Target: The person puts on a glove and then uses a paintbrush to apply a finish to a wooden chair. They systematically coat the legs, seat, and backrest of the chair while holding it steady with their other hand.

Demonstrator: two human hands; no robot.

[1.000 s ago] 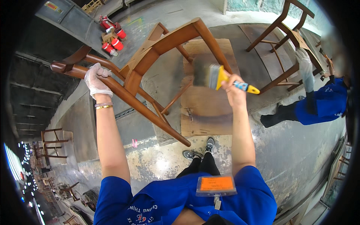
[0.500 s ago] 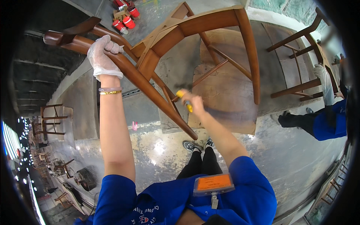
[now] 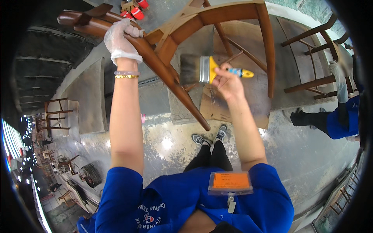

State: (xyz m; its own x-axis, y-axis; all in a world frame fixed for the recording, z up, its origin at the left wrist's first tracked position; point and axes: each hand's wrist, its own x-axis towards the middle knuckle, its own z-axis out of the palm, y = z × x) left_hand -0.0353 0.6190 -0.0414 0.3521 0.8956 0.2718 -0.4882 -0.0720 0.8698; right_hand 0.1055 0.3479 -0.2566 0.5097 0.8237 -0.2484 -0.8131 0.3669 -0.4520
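A reddish-brown wooden chair frame (image 3: 229,13) is tilted in front of me, its seat opening bare. My left hand (image 3: 122,40), in a whitish translucent glove, is wrapped round the chair's upper rail at the left. My bare right hand (image 3: 229,82) grips the yellow handle of a wide paintbrush (image 3: 205,69). The brush has a metal band and dark bristles that point left. Its bristle tips are close to a long chair leg (image 3: 176,90); whether they touch it I cannot tell.
Brown cardboard (image 3: 237,110) covers part of the floor beneath the chair. To the right, a co-worker's gloved hand (image 3: 335,70) is at another wooden chair (image 3: 311,83). Red buckets (image 3: 137,13) stand at the far left. A further chair (image 3: 58,112) is off to the left.
The paintbrush, blurred and upright before, now lies sideways with bristles leftward. My right hand has moved up and right. My left hand, still holding the rail, appears farther right.
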